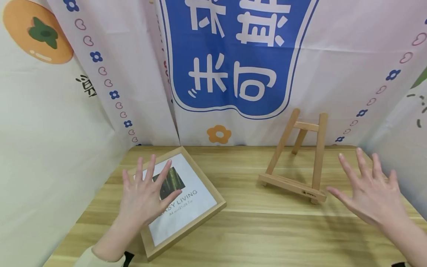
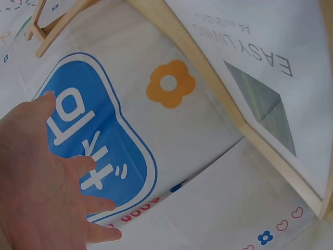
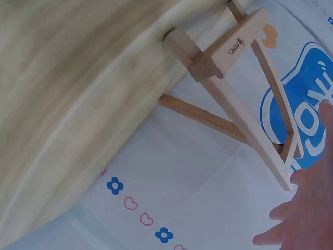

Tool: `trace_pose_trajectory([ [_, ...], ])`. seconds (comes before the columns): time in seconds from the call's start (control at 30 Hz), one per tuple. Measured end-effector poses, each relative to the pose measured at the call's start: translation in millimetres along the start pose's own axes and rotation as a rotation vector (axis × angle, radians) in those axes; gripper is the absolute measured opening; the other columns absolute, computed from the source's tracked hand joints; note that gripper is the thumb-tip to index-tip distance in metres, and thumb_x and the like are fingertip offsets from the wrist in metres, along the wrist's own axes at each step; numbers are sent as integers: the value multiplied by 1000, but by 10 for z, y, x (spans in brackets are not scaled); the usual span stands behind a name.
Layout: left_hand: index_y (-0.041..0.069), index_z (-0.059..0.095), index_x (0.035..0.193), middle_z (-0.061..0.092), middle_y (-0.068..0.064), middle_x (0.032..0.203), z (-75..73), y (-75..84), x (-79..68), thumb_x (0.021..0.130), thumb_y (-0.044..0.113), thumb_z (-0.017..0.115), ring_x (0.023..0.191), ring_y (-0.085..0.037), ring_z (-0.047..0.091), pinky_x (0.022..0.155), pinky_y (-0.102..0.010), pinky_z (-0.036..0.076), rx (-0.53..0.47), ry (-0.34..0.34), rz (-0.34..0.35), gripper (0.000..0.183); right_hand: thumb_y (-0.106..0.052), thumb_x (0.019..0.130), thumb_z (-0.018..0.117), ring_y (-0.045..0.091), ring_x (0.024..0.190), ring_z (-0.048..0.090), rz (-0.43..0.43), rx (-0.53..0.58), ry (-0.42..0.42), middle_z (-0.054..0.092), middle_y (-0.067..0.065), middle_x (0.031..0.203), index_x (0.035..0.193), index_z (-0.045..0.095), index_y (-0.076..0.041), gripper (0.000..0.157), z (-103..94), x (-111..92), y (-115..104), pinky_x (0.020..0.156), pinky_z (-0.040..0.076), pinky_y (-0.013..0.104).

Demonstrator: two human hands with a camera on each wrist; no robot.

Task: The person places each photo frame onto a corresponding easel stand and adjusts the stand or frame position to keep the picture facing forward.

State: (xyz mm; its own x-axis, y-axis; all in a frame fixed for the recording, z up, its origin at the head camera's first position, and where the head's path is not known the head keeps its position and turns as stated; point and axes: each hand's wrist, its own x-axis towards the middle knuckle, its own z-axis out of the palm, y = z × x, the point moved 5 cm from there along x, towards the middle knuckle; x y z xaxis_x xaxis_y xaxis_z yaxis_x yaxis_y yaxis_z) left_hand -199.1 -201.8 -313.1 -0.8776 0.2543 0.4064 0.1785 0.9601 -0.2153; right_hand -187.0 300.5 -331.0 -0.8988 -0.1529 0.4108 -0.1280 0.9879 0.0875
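Note:
A wooden picture frame (image 1: 207,181) lies flat and turned at an angle on the left of the table, its white insert printed "EASY LIVING" around a dark picture. Above it my left hand (image 1: 143,196) is held with fingers spread, hiding part of the insert. To the right stands a small wooden easel (image 1: 290,183) with its ledge toward me and its rear leg behind. My right hand (image 1: 377,196), fingers spread too, hovers just right of the easel and holds nothing. In the left wrist view the picture frame (image 2: 223,99) is beside the empty left hand (image 2: 47,177).
The wood-grain table (image 1: 253,237) runs back to a white cloth backdrop (image 1: 340,74) with a blue printed sign (image 1: 230,55) and flowers. Cloth walls (image 1: 50,148) close off the left and right sides.

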Motion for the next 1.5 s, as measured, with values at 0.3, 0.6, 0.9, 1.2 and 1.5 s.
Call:
trace_pose_trajectory([
  [0.3,27,25,142,11,-15,147,-54,-81,4,73,77,35,131,-35,-10,97,-64,-9,32,14,11,86,-64,74,54,37,129,-17,-1,7,4,-15,10,147,145,2,-27,96,-140,129,7,88,-3,73],
  [0.6,31,12,144,5,-14,148,-122,-202,0,73,77,35,131,-35,-12,94,-66,-9,68,-4,2,88,-67,74,51,38,130,-12,-83,-29,17,-15,7,147,145,4,-28,93,-198,303,-117,89,4,73],
  [0.9,31,11,144,5,-14,148,-134,-317,-57,72,77,38,131,-36,-11,93,-68,-7,90,6,-2,89,-68,75,48,31,130,-15,-169,-19,44,-9,7,149,145,5,-27,92,-230,457,-398,95,-6,66],
  [1.2,30,14,144,9,-17,147,-75,-424,-145,71,77,38,131,-39,-5,92,-71,-1,102,11,-20,90,-71,75,43,34,132,-5,-268,-16,60,2,11,149,145,12,-26,89,-107,578,-774,97,2,66],
  [1.5,29,12,144,13,-19,146,130,-524,-299,72,75,42,131,-40,-4,92,-69,-7,53,-2,-44,90,-75,76,34,36,132,2,-355,29,3,-2,8,149,145,15,-27,85,122,706,-1239,97,8,66],
])
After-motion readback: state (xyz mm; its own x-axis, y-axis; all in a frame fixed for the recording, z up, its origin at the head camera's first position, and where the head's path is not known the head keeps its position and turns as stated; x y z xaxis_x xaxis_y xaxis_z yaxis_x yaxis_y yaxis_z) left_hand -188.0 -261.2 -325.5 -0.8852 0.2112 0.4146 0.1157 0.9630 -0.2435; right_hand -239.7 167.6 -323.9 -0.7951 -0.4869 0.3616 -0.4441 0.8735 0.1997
